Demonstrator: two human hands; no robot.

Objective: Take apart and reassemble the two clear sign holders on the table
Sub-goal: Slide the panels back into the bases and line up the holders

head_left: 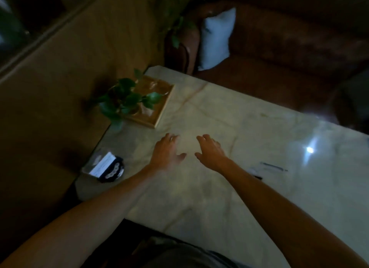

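My left hand [166, 150] and my right hand [211, 151] hover side by side over the middle of the pale marble table [259, 132], fingers spread, holding nothing. One clear sign holder [103, 165] with a white card in it stands at the table's left edge, beside a dark round base. To the right of my right forearm lies a flat clear piece [269, 168] with dark edges, faint and blurred. The frame is dim and motion-blurred.
A potted green plant [125, 100] stands on a wooden tray [157, 100] at the table's far left corner. A brown leather sofa [289, 54] with a white cushion [216, 38] lies behind the table. A bright light glare [309, 150] shows at right.
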